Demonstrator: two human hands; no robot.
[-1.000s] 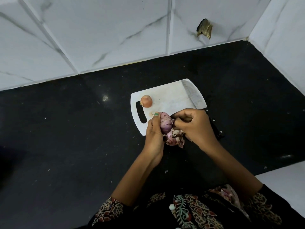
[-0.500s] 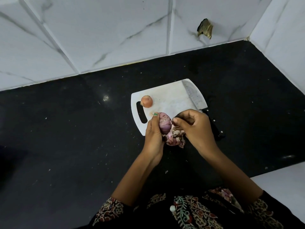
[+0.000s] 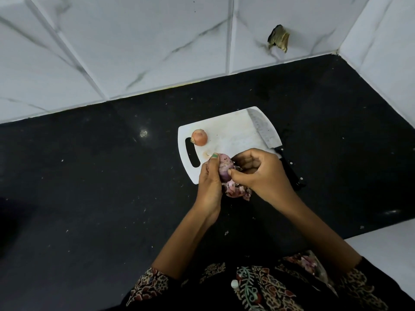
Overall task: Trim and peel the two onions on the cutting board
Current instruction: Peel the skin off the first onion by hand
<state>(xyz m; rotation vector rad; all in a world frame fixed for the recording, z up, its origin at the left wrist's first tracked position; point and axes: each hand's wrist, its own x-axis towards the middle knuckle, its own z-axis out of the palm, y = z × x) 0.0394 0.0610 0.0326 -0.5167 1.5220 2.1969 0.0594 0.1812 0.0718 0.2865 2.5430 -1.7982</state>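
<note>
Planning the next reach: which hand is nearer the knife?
Right. The right hand sits just beside the knife, almost over its handle, while the left hand is farther off, across the onion both hands hold.

Purple onion (image 3: 225,167) seemingly half-peeled above cutting board (image 3: 231,131) edge; orange onion (image 3: 199,136) lies near handle slot.

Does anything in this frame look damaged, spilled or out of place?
Yes: the wall tile has a broken hole above the counter. Loose onion skins hang below the onion held in both hands, which fits peeling.
</note>
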